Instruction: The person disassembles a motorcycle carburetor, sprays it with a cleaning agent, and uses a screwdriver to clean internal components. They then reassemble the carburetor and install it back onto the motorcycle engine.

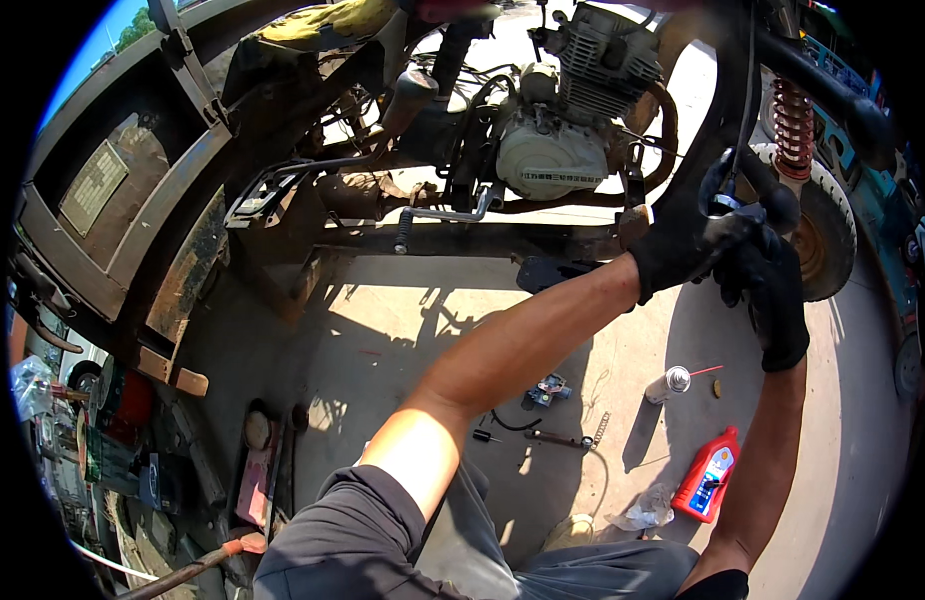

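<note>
Both my hands wear black gloves and meet beside the front frame of a motor tricycle. My left hand [678,245] is closed round a small silvery round part [723,203] at the lower end of a thin black cable [751,100]. My right hand [768,290] presses its bent fingers against the left one, just below that part. What lies between the right fingers is hidden by the gloves. Left of my hands sits the engine [553,155], with its finned cylinder on top. The front wheel [828,235] and a red coil-spring shock absorber [793,115] stand behind them.
On the concrete floor are a spray can [669,385] with a red straw, a red oil bottle [707,475], a small metal carburetor-like part [550,390], a coil spring [602,430] and a crumpled plastic bag [648,508]. A red floor jack [255,485] is at lower left.
</note>
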Tool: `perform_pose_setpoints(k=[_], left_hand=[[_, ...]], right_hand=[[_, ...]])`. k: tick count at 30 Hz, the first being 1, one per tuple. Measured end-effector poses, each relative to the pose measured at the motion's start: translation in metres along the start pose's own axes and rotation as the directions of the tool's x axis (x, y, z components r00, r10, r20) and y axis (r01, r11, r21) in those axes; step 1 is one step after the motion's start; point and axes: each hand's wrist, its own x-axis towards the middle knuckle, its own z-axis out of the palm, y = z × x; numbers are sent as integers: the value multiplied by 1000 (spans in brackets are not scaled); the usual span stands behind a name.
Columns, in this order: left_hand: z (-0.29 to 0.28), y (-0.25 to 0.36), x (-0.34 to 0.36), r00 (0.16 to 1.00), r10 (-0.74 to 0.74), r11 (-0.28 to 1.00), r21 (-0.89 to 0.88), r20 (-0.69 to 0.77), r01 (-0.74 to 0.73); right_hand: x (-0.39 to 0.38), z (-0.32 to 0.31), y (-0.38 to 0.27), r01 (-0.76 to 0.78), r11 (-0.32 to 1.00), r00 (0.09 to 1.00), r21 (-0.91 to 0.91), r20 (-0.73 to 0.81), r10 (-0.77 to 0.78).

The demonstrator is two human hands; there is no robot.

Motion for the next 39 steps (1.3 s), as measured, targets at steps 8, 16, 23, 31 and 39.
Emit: perform_pose_setpoints(k=[8, 16, 23, 31, 39], left_hand=[[-27, 1, -16, 993, 6, 992, 130, -120, 9], [-47, 19, 1, 917, 23, 996, -70, -398, -56], [-26, 46, -3, 934, 38, 988, -129, -356, -89], [-32, 30, -6, 962, -3, 1000, -5, -273, 2], [-55, 10, -8, 997, -51, 991, -119, 50, 57]], right_hand=[[9, 16, -1, 40, 978, 997, -205, 72, -25], [12, 19, 8, -24, 979, 975, 204, 222, -22], [7, 55, 26, 153, 981, 984, 123, 68, -162], [11, 30, 28, 40, 999, 978, -5, 208, -38], [-12, -35, 55, 17, 995, 993, 98, 117, -28]])
